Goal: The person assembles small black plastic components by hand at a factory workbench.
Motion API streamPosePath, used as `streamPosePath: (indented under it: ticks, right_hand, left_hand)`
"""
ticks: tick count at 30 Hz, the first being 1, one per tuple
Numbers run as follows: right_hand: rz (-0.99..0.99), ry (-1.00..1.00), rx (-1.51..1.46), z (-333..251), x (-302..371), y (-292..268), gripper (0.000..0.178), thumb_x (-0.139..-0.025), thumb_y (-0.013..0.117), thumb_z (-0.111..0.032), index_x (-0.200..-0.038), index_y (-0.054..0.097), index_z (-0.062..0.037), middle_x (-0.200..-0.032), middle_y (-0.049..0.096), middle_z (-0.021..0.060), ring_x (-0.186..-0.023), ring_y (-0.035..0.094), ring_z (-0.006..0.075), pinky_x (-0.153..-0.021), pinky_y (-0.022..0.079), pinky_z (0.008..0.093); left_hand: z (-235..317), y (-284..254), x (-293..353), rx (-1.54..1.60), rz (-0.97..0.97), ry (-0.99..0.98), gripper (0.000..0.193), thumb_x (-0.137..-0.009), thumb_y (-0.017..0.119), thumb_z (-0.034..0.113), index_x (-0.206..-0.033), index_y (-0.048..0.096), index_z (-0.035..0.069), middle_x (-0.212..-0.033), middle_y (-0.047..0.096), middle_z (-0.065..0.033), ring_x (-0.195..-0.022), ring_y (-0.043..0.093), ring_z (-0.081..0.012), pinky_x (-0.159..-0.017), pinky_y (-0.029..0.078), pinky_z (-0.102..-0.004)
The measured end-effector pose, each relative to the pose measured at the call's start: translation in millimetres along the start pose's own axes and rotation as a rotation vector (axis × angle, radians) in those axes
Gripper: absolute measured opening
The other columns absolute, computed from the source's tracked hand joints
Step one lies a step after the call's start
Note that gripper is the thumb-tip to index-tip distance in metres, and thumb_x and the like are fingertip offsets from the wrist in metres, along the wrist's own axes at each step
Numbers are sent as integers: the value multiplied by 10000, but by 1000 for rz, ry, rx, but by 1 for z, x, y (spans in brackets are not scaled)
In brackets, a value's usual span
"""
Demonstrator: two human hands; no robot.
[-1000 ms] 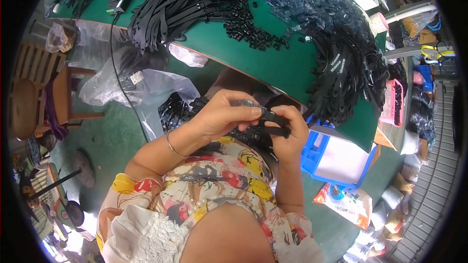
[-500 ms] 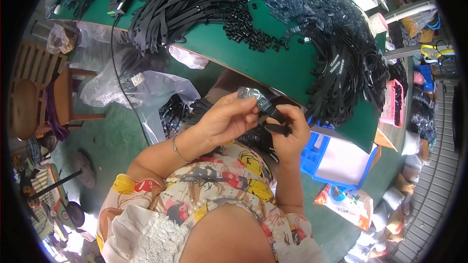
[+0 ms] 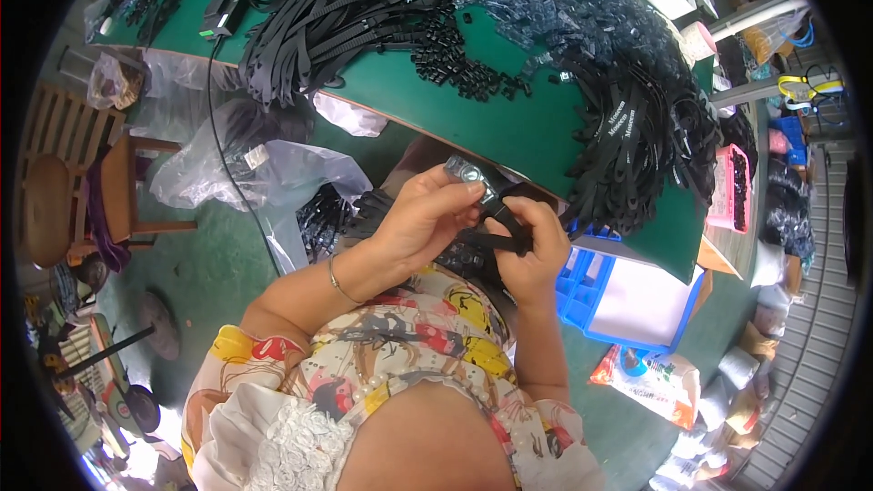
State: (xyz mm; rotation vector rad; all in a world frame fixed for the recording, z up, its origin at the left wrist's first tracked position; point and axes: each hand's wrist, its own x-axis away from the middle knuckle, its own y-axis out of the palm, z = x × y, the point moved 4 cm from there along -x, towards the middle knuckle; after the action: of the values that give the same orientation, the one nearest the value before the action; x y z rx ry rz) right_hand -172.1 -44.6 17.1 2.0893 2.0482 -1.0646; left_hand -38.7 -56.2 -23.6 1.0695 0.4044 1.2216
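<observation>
In front of my waist, my left hand [image 3: 420, 220] pinches a clear, smoky plastic buckle [image 3: 466, 173] between thumb and fingers. A black strap [image 3: 506, 215] runs from the buckle's lower end into my right hand [image 3: 538, 250], which is closed around it with a fold of strap showing at the fingers. Exactly how the strap passes through the buckle is too small to tell. Beyond my hands on the green table lie a heap of similar clear buckles [image 3: 536, 14], a pile of small black plastic pieces [image 3: 464, 68] and bundles of black straps [image 3: 332, 27].
More black straps [image 3: 627, 145] hang over the table's near right edge. Below them is a blue divided tray [image 3: 627, 345]. A printed bag [image 3: 650, 386] lies on the floor. To the left are a wooden chair [image 3: 118, 186], clear plastic sheeting [image 3: 195, 159] and a black cable [image 3: 216, 132].
My right hand has shifted slightly left, closer to my left hand. The strap between them has tilted, and the buckle has turned a little in my left fingers.
</observation>
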Motion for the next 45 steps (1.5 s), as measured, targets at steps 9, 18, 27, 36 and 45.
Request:
streamPosePath:
  ticks: [9, 18, 27, 36, 45]
  right_hand:
    - [70, -10, -1, 3, 0, 4, 272, -671, 723, -19, -903, 582, -17, -715, 583, 81, -561, 572, 177, -503, 431, 261]
    - [-67, 110, 110, 6, -15, -9, 294, -703, 624, 49, -985, 571, -17, -821, 572, 131, -628, 577, 235, -578, 455, 287]
    - [-361, 223, -224, 5, -11, -7, 215, -721, 647, -34, -916, 558, -17, -736, 587, 61, -656, 574, 137, -591, 441, 246]
    - [-22, 159, -108, 12, 9, -8, 117, -850, 577, -85, -917, 552, 8, -708, 585, 36, -642, 541, 73, -575, 435, 217]
    - [-313, 680, -771, 23, 9, 0, 164, -891, 524, -164, -928, 558, -8, -646, 522, -5, -519, 407, 21, -449, 288, 156]
  left_hand:
    - [-6, -3, -6, 63, -17, -11, 110, -841, 593, 113, -933, 551, 70, -834, 583, -5, -727, 526, -73, -665, 415, -215]
    - [21, 12, -9, -90, -244, 17, 246, -920, 466, 246, -1025, 492, 25, -829, 512, -29, -797, 503, -121, -717, 419, -257]
    - [21, 21, 0, -651, -181, 190, 211, -857, 582, 187, -976, 542, 17, -834, 532, 32, -745, 458, -31, -670, 390, -179]
    - [3, 17, 1, -248, -220, -73, 352, -909, 467, 376, -731, 456, 73, -593, 364, 27, -535, 288, -70, -523, 255, -214]
    - [0, 16, 3, -166, -289, -98, 351, -921, 445, 370, -728, 440, 78, -562, 346, 26, -509, 278, -72, -542, 269, -224]
